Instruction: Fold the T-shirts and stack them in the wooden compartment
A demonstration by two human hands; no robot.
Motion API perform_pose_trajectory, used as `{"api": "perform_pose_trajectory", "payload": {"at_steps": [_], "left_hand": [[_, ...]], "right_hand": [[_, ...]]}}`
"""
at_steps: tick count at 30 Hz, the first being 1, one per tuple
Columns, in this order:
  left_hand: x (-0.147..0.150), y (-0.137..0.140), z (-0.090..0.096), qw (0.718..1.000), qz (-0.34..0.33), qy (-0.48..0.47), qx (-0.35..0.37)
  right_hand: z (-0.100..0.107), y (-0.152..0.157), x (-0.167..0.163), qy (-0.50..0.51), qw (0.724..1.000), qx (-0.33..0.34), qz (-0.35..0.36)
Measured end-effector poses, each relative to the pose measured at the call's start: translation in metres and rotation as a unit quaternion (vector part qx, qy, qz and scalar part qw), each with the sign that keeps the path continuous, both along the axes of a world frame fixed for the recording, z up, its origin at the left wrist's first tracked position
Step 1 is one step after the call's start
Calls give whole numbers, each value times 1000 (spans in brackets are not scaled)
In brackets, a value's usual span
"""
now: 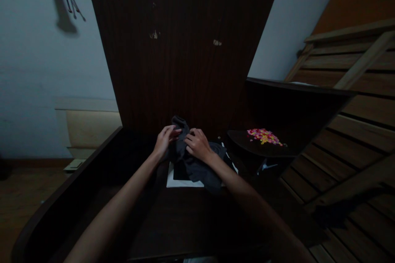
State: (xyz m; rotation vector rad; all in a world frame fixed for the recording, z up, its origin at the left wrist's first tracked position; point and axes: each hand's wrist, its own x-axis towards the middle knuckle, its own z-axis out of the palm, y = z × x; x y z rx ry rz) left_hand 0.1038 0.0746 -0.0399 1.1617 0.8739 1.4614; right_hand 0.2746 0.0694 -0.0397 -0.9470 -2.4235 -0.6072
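A dark grey piece of clothing (197, 170) lies bunched up in front of me, with one end raised into a fold. My left hand (166, 139) is at the left side of that raised fold, its fingers bent and closed against the fabric. From the right, my right hand (197, 144) grips the same cloth with curled fingers. Dim light hides the garment's exact kind. Beneath it are flat black and white layers (170, 181), whose white edges stick out at the front and right.
A dark wooden desk (173, 218) carries everything, with a tall dark panel (185, 57) behind it. On a corner shelf (243, 141) at right lies a pile of pink, red and yellow pieces (264, 136). A slatted wooden frame (348, 123) stands farther right.
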Motion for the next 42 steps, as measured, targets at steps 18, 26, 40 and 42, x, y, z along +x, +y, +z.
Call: {"api": "perform_pose_trajectory", "payload": {"at_steps": [18,26,40,42], "left_hand": [[49,-16,-64,942,155,289,75],[27,11,-90,973,32,205,103],[-34,21,-58,961,250,114,19],[-57,18,-43,966,238,103,3]], "right_hand": [[93,29,-30,446,869,-213,-30],[92,22,-2,466,849,-248,10],[73,18,81,391,882,-255,-58],[61,19,95,375,878,-289,-73]]}}
